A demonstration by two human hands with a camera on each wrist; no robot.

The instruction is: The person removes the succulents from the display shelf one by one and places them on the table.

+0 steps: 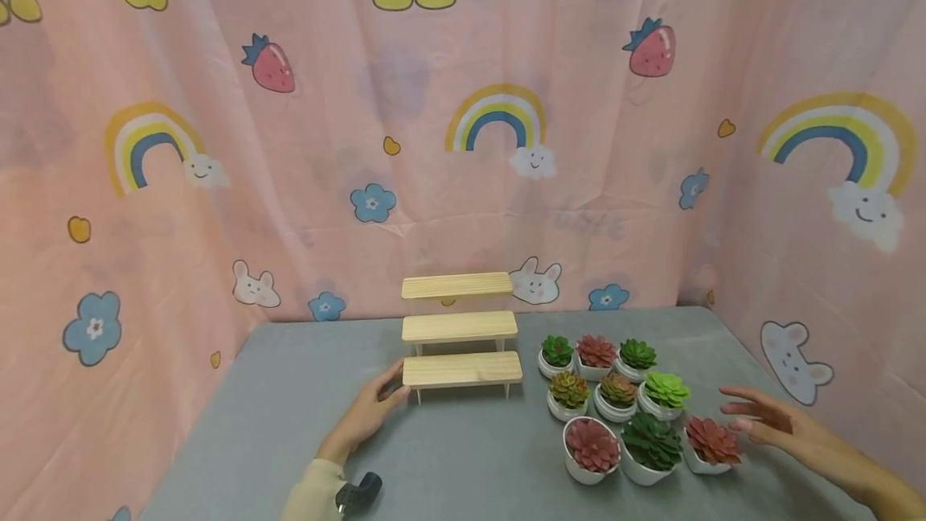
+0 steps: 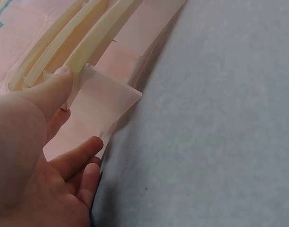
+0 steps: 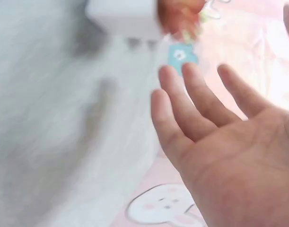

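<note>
A three-tier wooden display stand (image 1: pixel 461 369) with pale boards and clear supports stands at the back middle of the table. My left hand (image 1: pixel 367 412) holds the left end of its lowest board. In the left wrist view the thumb (image 2: pixel 59 87) lies on the board's end, with a finger below it. To the right sit several potted artificial succulents in white pots, among them a dark green one (image 1: pixel 651 442). My right hand (image 1: pixel 784 424) hovers with spread fingers just right of the red succulent in a square pot (image 1: pixel 712 442), holding nothing.
A grey cloth (image 1: pixel 289 392) covers the table. Pink printed curtains (image 1: pixel 325 143) hang behind it and on both sides. A small dark device (image 1: pixel 359 494) is on the left wrist.
</note>
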